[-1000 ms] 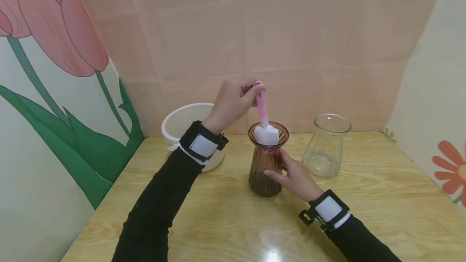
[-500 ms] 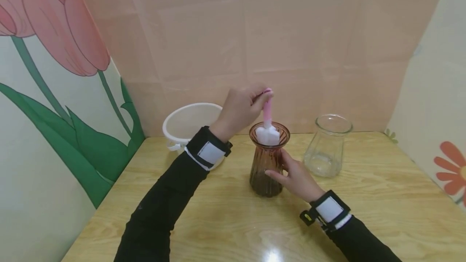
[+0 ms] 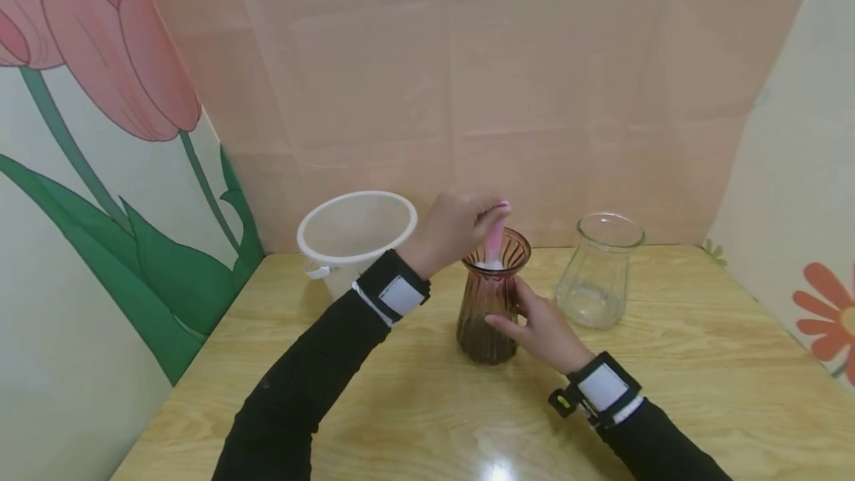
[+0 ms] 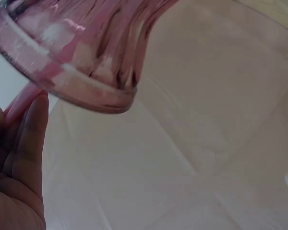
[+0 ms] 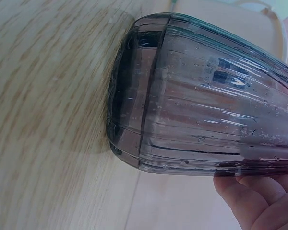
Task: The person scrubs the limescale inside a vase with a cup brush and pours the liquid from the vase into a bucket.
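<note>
Wood table (image 3: 414,407) fills the bottom of my head view, w/ pink paper walls behind and big flower pics on both sides. I see the brown ribbed vase (image 3: 490,295) standing up straight near the middle of the table. My left hand (image 3: 454,228) is just above its mouth, fingers curled tight round the pink brush handle (image 3: 495,232). That handle goes down into the vase mouth, and the white sponge (image 3: 490,264) at its end sits just inside the rim, mostly hidden. In the left wrist view the fingers (image 4: 26,143) lie along the pink stick right under the vase rim (image 4: 67,79).

My right hand (image 3: 541,325) is on the right side of the vase, low down, fingers curved round the glass and thumb up by the neck. Right wrist view shows fingertips (image 5: 254,196) pressed on the ribbed wall, w/ the vase base flat on the wood.

White bucket (image 3: 354,240) sits at the back left, near the vase but not touching. Clear glass vase (image 3: 599,273) stands to the right, apart from the brown one, w/ a bit of water at the bottom
</note>
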